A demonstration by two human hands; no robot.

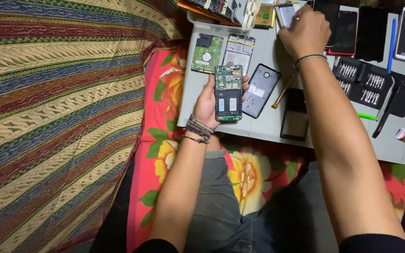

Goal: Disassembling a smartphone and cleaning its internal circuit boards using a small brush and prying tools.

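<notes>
The opened phone is lying circuit-side up in the left hand, fingers wrapping its edges over the desk, seemingly keeping the board visible, while the right hand is closing on a part farther back.

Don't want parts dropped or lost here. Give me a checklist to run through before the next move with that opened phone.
1. Left hand has the opened phone gripped by its sides: ok.
2. Phone held over the grey tray, not the blanket: ok.
3. Back cover lies flat on the tray, apart from the phone: ok.
4. Right hand free: not ok, it is up at a small phone part.
5. Screwdriver bit set lies open: ok.
6. Screws all out: cannot tell.
</notes>
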